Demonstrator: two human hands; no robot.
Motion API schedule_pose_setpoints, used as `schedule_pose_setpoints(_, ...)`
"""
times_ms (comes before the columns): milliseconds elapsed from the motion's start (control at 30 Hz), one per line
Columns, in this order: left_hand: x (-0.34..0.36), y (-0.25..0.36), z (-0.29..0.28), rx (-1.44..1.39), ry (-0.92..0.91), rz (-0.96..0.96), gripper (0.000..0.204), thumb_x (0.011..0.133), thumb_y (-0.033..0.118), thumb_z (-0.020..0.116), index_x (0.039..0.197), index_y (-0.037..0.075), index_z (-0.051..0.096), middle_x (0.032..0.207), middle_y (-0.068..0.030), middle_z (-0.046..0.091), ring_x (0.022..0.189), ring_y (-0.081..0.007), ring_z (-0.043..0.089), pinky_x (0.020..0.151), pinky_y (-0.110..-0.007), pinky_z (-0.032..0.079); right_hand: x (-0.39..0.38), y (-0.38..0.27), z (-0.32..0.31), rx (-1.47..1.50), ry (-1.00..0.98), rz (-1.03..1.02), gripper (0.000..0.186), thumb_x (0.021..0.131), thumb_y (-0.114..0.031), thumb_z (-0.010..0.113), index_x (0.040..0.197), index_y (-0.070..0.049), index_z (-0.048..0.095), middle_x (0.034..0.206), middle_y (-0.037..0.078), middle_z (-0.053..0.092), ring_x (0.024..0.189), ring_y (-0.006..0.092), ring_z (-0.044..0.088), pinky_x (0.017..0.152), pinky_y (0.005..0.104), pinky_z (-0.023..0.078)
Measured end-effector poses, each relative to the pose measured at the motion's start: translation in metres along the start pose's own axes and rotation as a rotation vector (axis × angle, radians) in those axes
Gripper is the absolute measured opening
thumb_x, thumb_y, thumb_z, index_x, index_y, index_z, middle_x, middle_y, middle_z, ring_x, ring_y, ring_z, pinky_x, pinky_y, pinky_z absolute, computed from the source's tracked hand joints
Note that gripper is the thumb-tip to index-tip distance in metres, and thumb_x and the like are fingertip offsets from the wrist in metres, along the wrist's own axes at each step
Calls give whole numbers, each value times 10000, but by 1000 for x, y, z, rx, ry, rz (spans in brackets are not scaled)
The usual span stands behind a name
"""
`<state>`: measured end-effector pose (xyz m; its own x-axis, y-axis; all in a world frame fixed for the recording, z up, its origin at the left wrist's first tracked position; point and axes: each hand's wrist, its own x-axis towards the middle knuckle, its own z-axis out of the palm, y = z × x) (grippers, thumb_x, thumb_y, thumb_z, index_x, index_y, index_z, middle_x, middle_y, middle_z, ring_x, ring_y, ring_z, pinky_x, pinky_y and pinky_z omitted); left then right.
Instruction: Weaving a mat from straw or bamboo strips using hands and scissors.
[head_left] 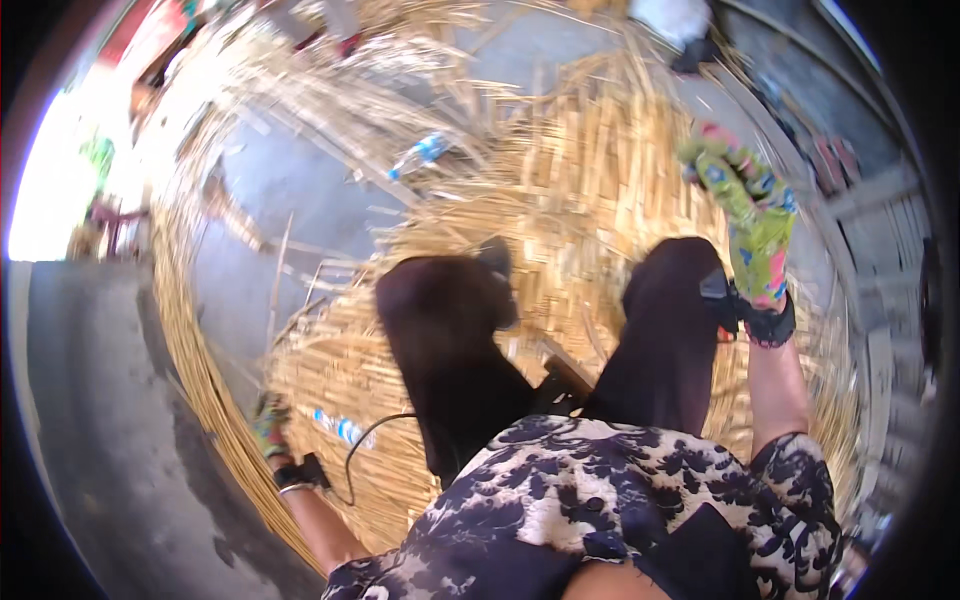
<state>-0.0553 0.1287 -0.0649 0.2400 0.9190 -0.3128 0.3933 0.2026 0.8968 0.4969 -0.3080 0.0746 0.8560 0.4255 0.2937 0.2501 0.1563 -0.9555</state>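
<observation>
My left hand (270, 424), in a green patterned glove, is low at the left beside a long bundle of straw-coloured reeds (203, 372). Motion smears its fingers, so I cannot see whether it grips the reeds. On the right, my right hand (752, 225) is raised past my right knee in a green floral glove. Its fingers are curled together, and anything between them is too blurred to make out. Beneath and ahead of me spreads a mat of flattened reed strips (570, 190). Dark bands circle both wrists, and a black cable (350, 465) runs from the left one.
One plastic bottle (425, 153) with a blue label lies ahead; another bottle (342, 428) lies near my left hand. Loose reeds (330, 100) are strewn at the far left over the grey floor (300, 175). A low grey wall (110, 400) borders the left side.
</observation>
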Motion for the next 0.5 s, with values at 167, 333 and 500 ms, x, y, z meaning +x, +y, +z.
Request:
schedule_pose_setpoints(167, -69, -162, 82, 283, -99, -442, 157, 783, 229, 554, 795, 84, 614, 767, -38, 603, 632, -146, 573, 500, -285, 446, 2, 51, 53, -312, -392, 347, 198, 787, -67, 580, 969, 6, 596, 933, 72, 614, 789, 118, 576, 734, 236, 455)
schedule_pose_setpoints(333, -159, -204, 100, -167, -133, -646, 134, 770, 187, 609, 800, 56, 615, 654, -50, 595, 558, -141, 576, 480, -255, 453, -26, 133, 78, -300, -907, 252, 179, 770, -50, 568, 942, -3, 591, 785, 31, 604, 674, 104, 555, 590, 233, 440)
schedule_pose_setpoints(500, -203, -212, 82, -359, 296, -521, 141, 771, 178, 614, 823, 47, 614, 661, -60, 598, 550, -144, 577, 475, -249, 456, -12, 138, 103, -724, -714, 271, 170, 779, -57, 501, 924, -20, 583, 666, -11, 547, 566, 86, 485, 499, 222, 376)
